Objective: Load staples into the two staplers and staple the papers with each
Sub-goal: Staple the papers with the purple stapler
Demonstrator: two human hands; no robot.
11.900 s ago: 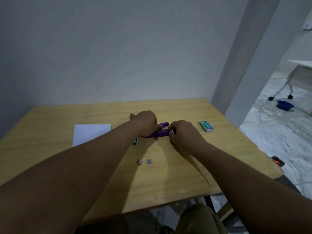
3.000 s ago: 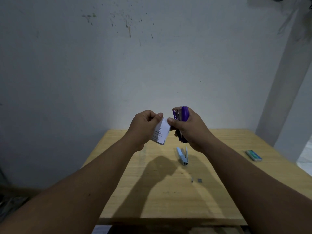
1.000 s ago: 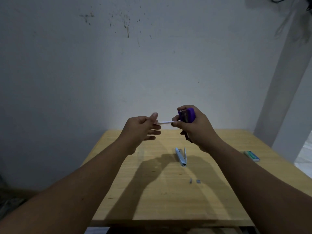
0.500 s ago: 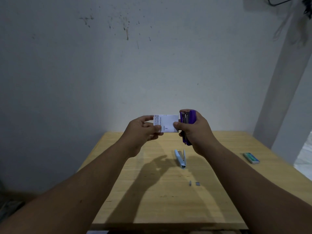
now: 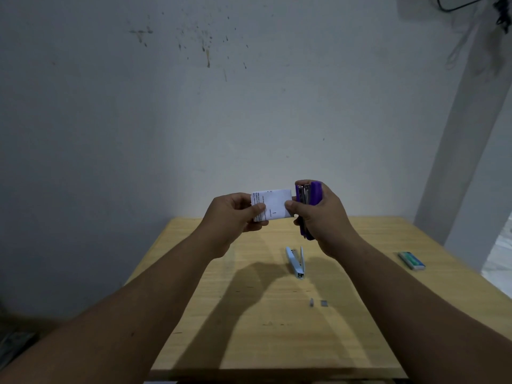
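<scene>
Paper: held up above the table, pinched at its left edge by the left hand
Purple stapler: upright, right hand fingers curled round it, thumb on the paper's right edge
Blue stapler: on the table, open
Staples: loose, nearer
Box: far right

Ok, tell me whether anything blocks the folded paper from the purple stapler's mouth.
Nothing visible does. The folded paper sits right beside the purple stapler, with only the right hand thumb pinching its edge.

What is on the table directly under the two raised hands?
A light blue stapler lies on the wooden table, in the hands' shadow. Two small staple pieces lie nearer the person. Nothing there looks covered.
</scene>
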